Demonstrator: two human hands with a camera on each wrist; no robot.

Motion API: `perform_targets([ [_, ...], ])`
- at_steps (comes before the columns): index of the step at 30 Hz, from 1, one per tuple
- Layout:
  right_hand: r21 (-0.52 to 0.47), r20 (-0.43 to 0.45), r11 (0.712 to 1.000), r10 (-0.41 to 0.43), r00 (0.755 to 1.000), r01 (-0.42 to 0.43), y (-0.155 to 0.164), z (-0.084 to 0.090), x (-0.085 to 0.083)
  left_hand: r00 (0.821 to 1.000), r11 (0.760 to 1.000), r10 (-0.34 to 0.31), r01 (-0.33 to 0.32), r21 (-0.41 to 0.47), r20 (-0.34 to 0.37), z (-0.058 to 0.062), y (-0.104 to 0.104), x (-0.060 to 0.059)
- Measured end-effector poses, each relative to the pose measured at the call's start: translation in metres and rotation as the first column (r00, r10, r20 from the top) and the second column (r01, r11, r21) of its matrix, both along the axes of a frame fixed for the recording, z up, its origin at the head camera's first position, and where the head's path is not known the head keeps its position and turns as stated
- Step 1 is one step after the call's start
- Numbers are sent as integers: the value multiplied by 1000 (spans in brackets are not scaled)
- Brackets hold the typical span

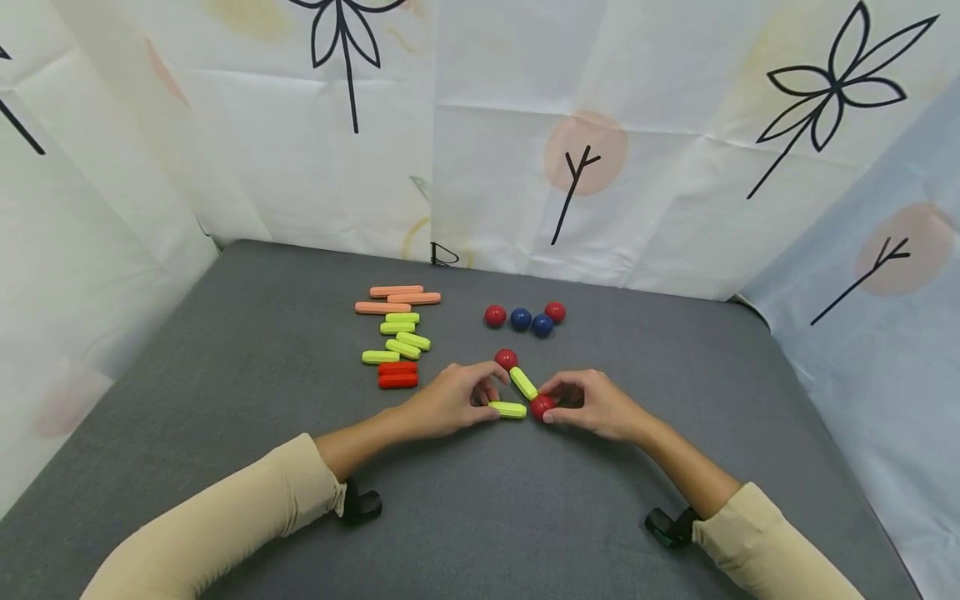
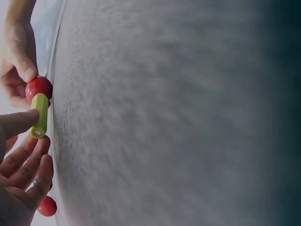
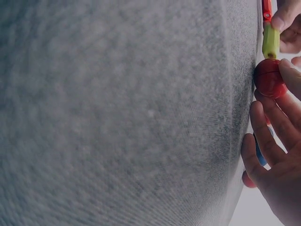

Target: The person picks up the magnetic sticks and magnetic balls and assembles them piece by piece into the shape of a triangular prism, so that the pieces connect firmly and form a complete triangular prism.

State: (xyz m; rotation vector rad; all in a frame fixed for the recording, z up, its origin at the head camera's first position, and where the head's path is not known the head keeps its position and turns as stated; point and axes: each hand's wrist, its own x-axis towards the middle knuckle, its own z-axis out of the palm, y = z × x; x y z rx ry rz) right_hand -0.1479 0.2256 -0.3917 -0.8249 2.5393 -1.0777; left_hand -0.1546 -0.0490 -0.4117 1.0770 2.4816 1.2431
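On the grey table lies a small figure of sticks and balls. A yellow-green stick lies flat, and my left hand pinches its left end. Its right end meets a red ball, which my right hand pinches between thumb and fingers. A second yellow-green stick runs up from that ball to another red ball. Both wrist views are mostly filled by blurred grey table.
Left of the hands lie rows of sticks: salmon ones, several yellow-green ones and red ones. Behind the hands sit red and blue balls. Printed cloth walls enclose the table on three sides.
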Motion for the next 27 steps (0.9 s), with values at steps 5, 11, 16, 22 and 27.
perform_targets([
  [5, -10, -8, 1000, 10, 1000, -10, 1, 0, 1, 1000, 1000, -1, 1, 12, -18, 2, 8, -2],
  [11, -6, -6, 1000, 7, 1000, -7, 2, 2, 2, 1000, 1000, 17, -17, 0, 14, 7, -7, -3],
  [16, -7, 2, 1000, 2, 1000, -2, 2, 2, 2, 997, 997, 74, -74, 4, -3, 15, -43, -2],
  [22, -3, 15, 1000, -2, 1000, 2, 2, 2, 1, 987, 987, 152, -150, 48, -44, 21, -86, 2],
  [27, 3, 22, 1000, -4, 1000, 4, 1, 2, 1, 978, 981, 192, -191, 20, -83, 20, -111, 4],
])
